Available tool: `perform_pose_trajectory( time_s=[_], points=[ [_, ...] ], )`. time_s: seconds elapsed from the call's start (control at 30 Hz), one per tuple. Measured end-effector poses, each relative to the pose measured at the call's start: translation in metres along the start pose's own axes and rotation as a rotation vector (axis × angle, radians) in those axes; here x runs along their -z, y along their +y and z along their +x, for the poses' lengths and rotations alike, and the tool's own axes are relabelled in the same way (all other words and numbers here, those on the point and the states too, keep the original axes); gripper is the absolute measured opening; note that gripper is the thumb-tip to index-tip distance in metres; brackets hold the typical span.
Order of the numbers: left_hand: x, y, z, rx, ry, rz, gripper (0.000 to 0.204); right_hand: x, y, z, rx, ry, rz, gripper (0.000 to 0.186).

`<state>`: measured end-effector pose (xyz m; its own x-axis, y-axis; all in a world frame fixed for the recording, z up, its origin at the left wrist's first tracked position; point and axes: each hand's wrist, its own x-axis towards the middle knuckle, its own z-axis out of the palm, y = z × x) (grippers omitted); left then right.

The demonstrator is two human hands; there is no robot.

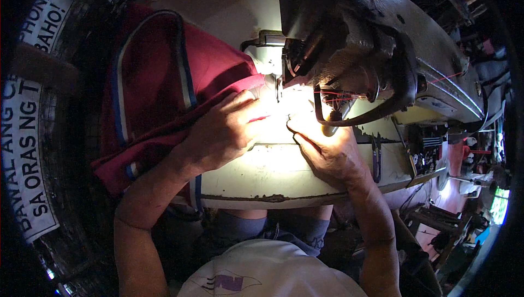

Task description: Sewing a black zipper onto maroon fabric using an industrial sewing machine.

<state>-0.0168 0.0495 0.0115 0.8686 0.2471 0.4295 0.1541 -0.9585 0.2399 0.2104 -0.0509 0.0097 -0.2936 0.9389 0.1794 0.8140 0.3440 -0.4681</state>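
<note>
A dark industrial sewing machine [349,51] stands over a pale worktable [262,171], and its lamp washes out the area around the needle. My left hand [226,130] lies left of the needle with its fingers closed on the edge of a dark red cloth [218,57]. Striped blue, white and grey trim [183,62] runs along the cloth. Below and right of the needle, my right hand [330,149] has its fingertips bent together under the light. A small dark bit shows at those fingertips, and glare hides what they hold, if anything.
Small snips [376,158] lie on the table to the right of my right hand. A curved dark guard [376,117] hangs near that wrist. Lettered signs [33,160] stand at far left, and assorted clutter [453,220] fills the right side.
</note>
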Motion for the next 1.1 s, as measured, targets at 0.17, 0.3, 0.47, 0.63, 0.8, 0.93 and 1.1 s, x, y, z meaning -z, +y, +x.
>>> perform_pose_trajectory(
  time_s=[0.17, 0.3, 0.47, 0.63, 0.8, 0.93, 1.1],
  points=[
    [0.002, 0.0, 0.001, 0.029, -0.06, -0.044, 0.018, -0.001, 0.007, -0.001, -0.082, 0.069, 0.198, 0.03],
    [0.003, 0.002, 0.0, 0.026, -0.07, -0.039, 0.019, 0.007, -0.006, 0.002, 0.013, -0.008, -0.015, 0.03],
    [-0.004, 0.002, -0.003, 0.003, -0.042, 0.028, 0.02, -0.003, -0.001, -0.003, 0.057, -0.037, -0.075, 0.035],
    [0.004, -0.001, -0.001, -0.02, -0.099, 0.0, 0.026, -0.002, -0.004, -0.003, 0.05, -0.033, -0.12, 0.036],
    [0.005, -0.013, 0.004, -0.047, -0.137, -0.05, 0.027, -0.005, 0.0, -0.006, 0.043, -0.047, -0.157, 0.039],
    [0.005, -0.024, 0.004, -0.09, -0.141, -0.05, 0.027, -0.007, -0.005, 0.001, 0.056, -0.007, -0.194, 0.041],
    [0.01, -0.028, 0.017, -0.137, -0.132, -0.053, 0.028, -0.004, -0.001, -0.004, 0.03, -0.004, -0.177, 0.041]
  ],
)
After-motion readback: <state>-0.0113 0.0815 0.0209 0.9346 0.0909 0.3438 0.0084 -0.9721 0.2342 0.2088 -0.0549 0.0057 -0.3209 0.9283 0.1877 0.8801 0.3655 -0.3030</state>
